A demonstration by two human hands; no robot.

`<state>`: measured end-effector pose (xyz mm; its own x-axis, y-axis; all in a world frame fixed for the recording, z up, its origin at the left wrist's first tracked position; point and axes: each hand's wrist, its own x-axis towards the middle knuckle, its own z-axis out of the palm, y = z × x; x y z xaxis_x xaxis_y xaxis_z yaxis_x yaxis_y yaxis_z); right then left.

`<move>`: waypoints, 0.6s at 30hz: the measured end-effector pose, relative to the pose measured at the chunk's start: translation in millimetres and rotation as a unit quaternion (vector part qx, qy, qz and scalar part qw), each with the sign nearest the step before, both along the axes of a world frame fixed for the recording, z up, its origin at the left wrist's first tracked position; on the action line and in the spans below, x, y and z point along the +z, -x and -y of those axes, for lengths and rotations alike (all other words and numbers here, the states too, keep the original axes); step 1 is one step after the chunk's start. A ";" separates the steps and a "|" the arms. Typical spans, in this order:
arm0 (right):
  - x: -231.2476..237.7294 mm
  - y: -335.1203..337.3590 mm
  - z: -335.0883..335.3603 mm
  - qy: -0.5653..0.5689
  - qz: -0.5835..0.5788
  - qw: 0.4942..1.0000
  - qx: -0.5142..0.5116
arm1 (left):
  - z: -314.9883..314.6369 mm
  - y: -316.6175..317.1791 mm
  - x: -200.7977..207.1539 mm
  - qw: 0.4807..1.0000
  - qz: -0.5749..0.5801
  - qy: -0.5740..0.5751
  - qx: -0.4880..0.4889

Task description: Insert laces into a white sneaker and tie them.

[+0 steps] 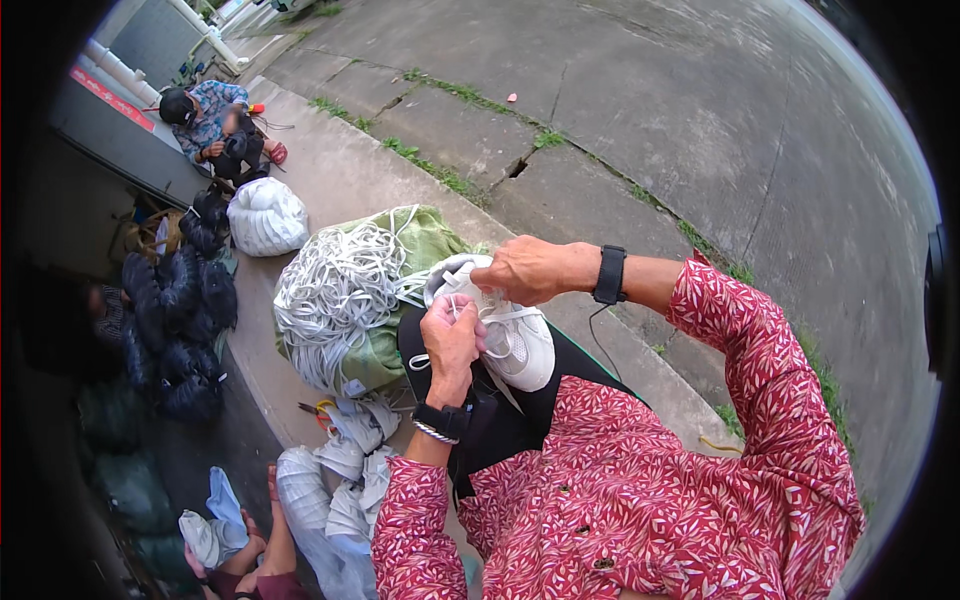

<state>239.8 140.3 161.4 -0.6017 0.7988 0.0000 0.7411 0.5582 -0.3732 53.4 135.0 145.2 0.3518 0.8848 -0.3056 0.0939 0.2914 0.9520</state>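
Note:
A white sneaker (528, 352) lies across my lap, its toe toward me and its opening facing away. My left hand (452, 338) is closed at the shoe's left side, thumb and fingertips pinching a white shoelace (455, 305). Over the tongue and upper eyelets, my right hand (532, 271) is curled with its fingertips pressed together; whatever they grip is hidden. Some lace crosses the front of the shoe, and a loose end hangs by my left wrist. Just left of my hands, a big tangle of white laces (340, 292) rests on a green sack (428, 236).
Scissors (320, 412) and white shoes (362, 425) lie left of my legs. Beyond the laces stand a white bundle (268, 216) and dark shoes (180, 290). One person (225, 130) sits by the wall; another person's legs (265, 560) show lower left. Concrete paving (680, 120) extends right.

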 end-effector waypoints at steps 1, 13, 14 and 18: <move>-1.4 -0.7 4.0 -0.002 -0.007 1.000 -0.018 | -3.3 -3.1 0.5 1.000 -0.014 -0.003 -0.002; -6.0 -11.9 14.5 0.005 -0.138 0.990 -0.029 | -25.8 25.5 -2.7 0.865 -0.349 -0.336 -0.134; -4.8 -11.6 14.8 0.023 -0.147 0.988 -0.042 | -27.9 41.9 -2.4 0.893 -0.337 -0.278 -0.109; -6.0 11.5 6.8 -0.045 -0.222 0.973 -0.031 | -20.0 100.0 -16.7 0.939 -0.322 -0.110 -0.053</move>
<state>228.2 133.5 155.4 -0.4773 0.8176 0.3221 0.5502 0.5639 -0.6159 -46.6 155.0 128.5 0.2469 0.9219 -0.2986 0.6886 0.0499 0.7234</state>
